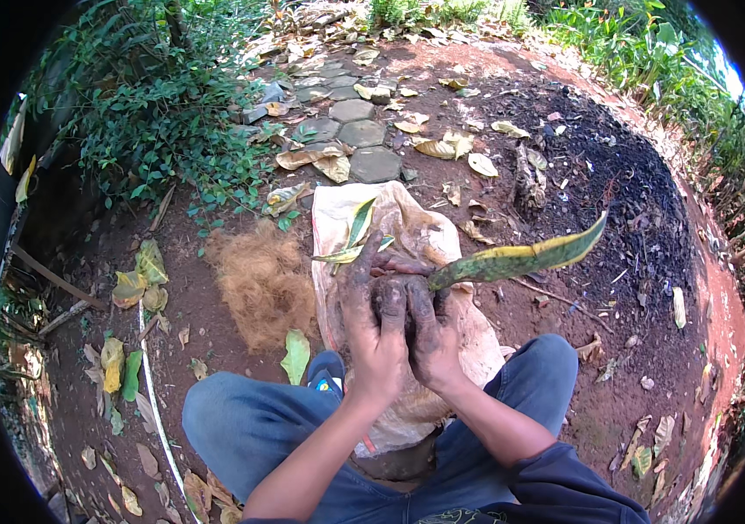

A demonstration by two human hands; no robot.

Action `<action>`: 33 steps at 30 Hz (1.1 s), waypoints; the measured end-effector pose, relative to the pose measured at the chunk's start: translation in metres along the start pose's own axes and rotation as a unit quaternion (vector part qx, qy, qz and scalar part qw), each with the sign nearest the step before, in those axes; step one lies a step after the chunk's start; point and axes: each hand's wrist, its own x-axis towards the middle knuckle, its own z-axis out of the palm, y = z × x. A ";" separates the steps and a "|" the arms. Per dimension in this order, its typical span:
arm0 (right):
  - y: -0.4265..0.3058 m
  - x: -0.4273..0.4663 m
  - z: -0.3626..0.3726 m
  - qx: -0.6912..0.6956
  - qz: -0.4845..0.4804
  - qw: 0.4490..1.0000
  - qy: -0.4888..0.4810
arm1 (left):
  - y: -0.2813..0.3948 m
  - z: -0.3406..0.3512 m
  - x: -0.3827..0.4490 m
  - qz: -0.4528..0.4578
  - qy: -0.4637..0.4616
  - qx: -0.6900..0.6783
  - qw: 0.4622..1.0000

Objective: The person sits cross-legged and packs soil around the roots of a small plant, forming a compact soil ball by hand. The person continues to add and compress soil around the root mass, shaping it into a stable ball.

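My left hand (374, 340) and my right hand (436, 344) are cupped together around a clump of dark soil (382, 296), mostly hidden by the fingers. Wet dirt coats my fingers and both thumbs, which press side by side on top. From the clump a long, yellow-edged snake plant leaf (516, 261) sticks out to the right. Shorter variegated leaves (360, 221) show beyond my left fingers. Beneath the hands a soiled, whitish woven sack (480, 337) is spread on the ground between my knees.
A loose heap of brown fibre (266, 281) lies left of the sack. Hexagonal paving stones (375, 164) lead away ahead. Black charred ground (614, 196) spreads at right, and a leafy shrub (150, 124) grows at upper left. Dry leaves (441, 147) litter the reddish soil. A pale thin stick (155, 399) curves at left.
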 end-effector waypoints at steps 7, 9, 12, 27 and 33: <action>-0.007 -0.008 0.008 -0.059 -0.126 0.989 -0.058 | -0.008 -0.010 -0.007 0.015 0.066 -0.014 0.998; -0.009 -0.006 0.013 -0.027 -0.140 0.989 -0.049 | -0.011 -0.009 -0.005 0.032 0.084 -0.024 0.996; -0.012 -0.007 0.018 -0.033 -0.106 0.993 -0.043 | -0.009 -0.010 -0.007 0.017 0.094 -0.046 0.994; 0.013 -0.024 0.020 -0.143 -0.181 0.972 -0.050 | -0.012 -0.019 -0.003 -0.085 0.103 -0.146 0.980; 0.006 -0.006 0.023 -0.101 -0.042 0.993 -0.044 | -0.017 -0.022 0.010 -0.176 0.098 -0.268 0.942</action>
